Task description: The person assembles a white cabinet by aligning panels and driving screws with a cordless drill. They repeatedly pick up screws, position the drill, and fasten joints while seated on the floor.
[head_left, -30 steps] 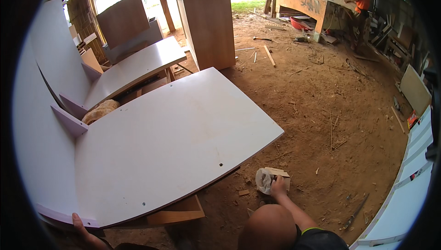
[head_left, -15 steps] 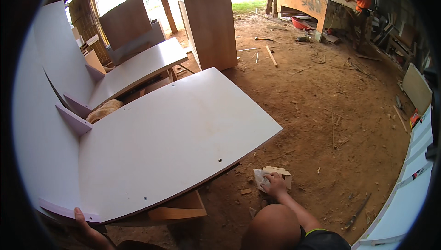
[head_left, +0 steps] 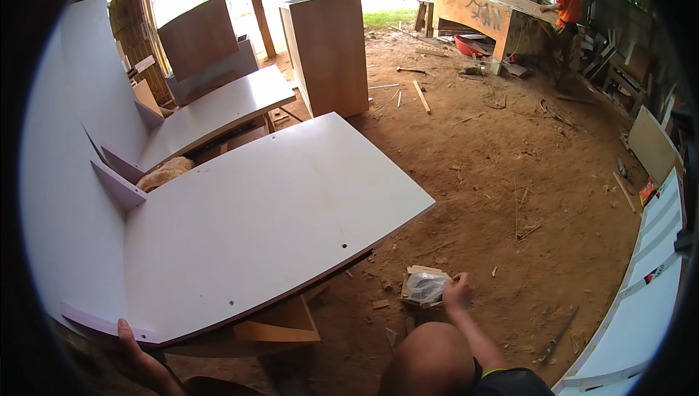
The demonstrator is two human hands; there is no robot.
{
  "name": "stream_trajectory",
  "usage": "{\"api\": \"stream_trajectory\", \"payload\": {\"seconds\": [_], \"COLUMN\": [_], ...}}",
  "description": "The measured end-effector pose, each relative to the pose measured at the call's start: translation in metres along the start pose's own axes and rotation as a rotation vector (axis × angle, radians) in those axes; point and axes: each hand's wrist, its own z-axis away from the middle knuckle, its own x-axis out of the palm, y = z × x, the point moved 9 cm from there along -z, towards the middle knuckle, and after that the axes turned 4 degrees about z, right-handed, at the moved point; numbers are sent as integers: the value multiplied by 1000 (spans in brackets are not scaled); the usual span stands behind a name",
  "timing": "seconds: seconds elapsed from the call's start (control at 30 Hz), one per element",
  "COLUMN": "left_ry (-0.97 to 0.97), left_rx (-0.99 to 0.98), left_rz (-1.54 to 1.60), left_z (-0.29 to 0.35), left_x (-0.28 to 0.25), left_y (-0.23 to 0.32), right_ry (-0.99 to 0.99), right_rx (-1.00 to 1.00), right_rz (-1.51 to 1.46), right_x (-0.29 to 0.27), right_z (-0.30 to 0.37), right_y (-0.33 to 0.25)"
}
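My left hand (head_left: 131,352) grips the near left corner of the white panel (head_left: 280,210), its thumb over the lavender edge strip (head_left: 102,322); its other fingers are hidden below. Screws or holes dot the panel's face. Low at the right, my right hand (head_left: 457,292) is beside a clear plastic bag (head_left: 425,287), with fingers drawn together. Whatever is between the fingertips is too small to make out. The bag rests on a small wooden box or stack of offcuts (head_left: 429,271) on the dirt floor. My bent knee (head_left: 424,359) is just below it.
A second white panel (head_left: 226,108) lies beyond the first, with a brown cabinet (head_left: 328,57) behind. A hammer (head_left: 411,70) and wood strips lie on the dirt. White boards (head_left: 626,323) line the right side. A person in orange (head_left: 568,6) stands by a far bench.
My right hand has moved off the top of the plastic bag to its right side, fingers now pinched. My left hand keeps its hold. The view has shifted slightly.
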Motion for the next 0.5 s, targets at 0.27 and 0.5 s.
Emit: {"api": "stream_trajectory", "payload": {"seconds": [0.27, 0.5], "left_ry": [-11, -47], "left_rx": [-29, -39], "left_rz": [-12, -10], "left_z": [1, -1], "left_x": [3, 2], "left_y": [5, -4], "right_ry": [-606, -632], "right_rx": [-517, -163], "right_rz": [252, 512], "right_x": [87, 111], "right_z": [31, -6], "right_y": [-48, -5]}}
